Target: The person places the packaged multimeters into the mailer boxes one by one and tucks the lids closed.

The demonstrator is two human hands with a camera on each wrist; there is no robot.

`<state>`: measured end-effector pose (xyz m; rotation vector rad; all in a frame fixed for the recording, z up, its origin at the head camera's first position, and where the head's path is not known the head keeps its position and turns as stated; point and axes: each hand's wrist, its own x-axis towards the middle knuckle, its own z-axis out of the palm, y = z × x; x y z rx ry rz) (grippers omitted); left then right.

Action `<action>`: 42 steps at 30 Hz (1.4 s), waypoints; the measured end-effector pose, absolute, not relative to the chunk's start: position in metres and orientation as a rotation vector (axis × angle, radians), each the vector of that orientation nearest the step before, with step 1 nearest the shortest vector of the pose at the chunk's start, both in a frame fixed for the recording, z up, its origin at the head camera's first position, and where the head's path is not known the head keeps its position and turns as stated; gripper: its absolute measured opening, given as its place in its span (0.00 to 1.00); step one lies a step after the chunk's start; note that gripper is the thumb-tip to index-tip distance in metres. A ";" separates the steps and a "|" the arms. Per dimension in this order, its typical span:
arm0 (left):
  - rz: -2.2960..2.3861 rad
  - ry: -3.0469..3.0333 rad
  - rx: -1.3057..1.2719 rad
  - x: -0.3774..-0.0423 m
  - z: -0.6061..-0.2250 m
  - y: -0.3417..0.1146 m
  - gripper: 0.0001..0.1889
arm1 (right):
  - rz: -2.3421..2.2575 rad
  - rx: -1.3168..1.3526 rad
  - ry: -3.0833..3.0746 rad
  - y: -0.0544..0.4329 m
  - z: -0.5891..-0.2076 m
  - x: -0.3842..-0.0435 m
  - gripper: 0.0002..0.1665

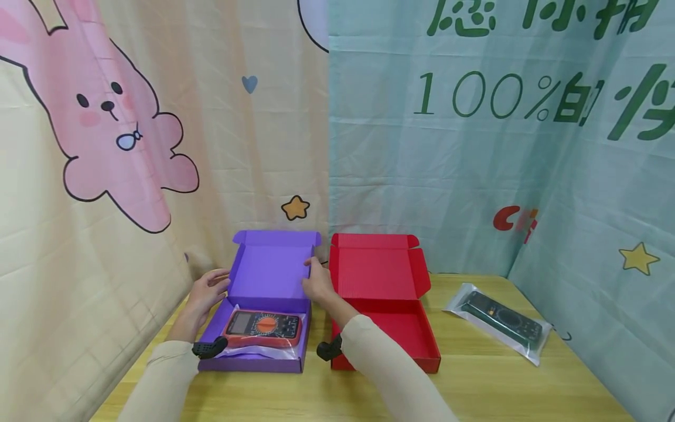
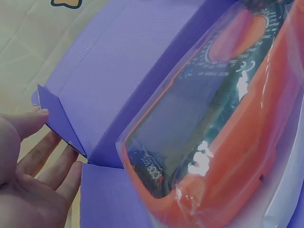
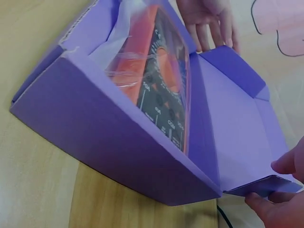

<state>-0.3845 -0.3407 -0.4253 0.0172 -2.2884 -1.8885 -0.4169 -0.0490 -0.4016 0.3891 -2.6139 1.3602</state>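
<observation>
- Purple box [image 1: 253, 364] stands open on the bench [image 1: 506, 387] in front of me, its lid [image 1: 269, 272] tipped back.
- My left hand [image 1: 207, 293] takes the left flap [image 2: 58, 116] of that lid, thumb at its edge and fingers behind; how firmly I press, I can't tell.
- My right hand [image 1: 319, 283] pinches the right flap [image 3: 247, 187] between thumb and fingers, so my hands are apart, with the lid between them.
- The orange meter [image 1: 263, 328] lies face up in the box, inside a clear bag [image 1: 285, 353], its dial towards my right and its screen towards my left.
- Just right of it sits a red box [image 1: 392, 328], also open, lid leaning back; my right forearm crosses over its near left part.
- Further right, well apart from both boxes, a dark meter [image 1: 503, 316] lies slantwise in its own clear bag [image 1: 532, 350].
- I wear pale sleeves [image 1: 163, 375], and a black camera [image 1: 210, 347] on each wrist.
- Behind the boxes hangs a printed curtain [image 1: 422, 164].
</observation>
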 end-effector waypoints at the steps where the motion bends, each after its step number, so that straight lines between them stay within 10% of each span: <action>1: -1.879 -2.289 0.012 -0.385 -0.426 -0.341 0.25 | 1.377 0.386 -2.602 -0.049 -0.403 -0.416 0.22; 12: -1.895 -2.238 0.026 -0.385 -0.429 -0.344 0.26 | 1.423 0.369 -2.532 -0.046 -0.409 -0.418 0.35; 32: -1.873 -2.294 -0.167 -0.382 -0.427 -0.354 0.23 | 1.652 0.465 -2.464 -0.034 -0.404 -0.411 0.22; 42: -1.731 -2.335 -0.279 -0.371 -0.425 -0.357 0.16 | 1.694 0.594 -2.532 -0.024 -0.401 -0.408 0.38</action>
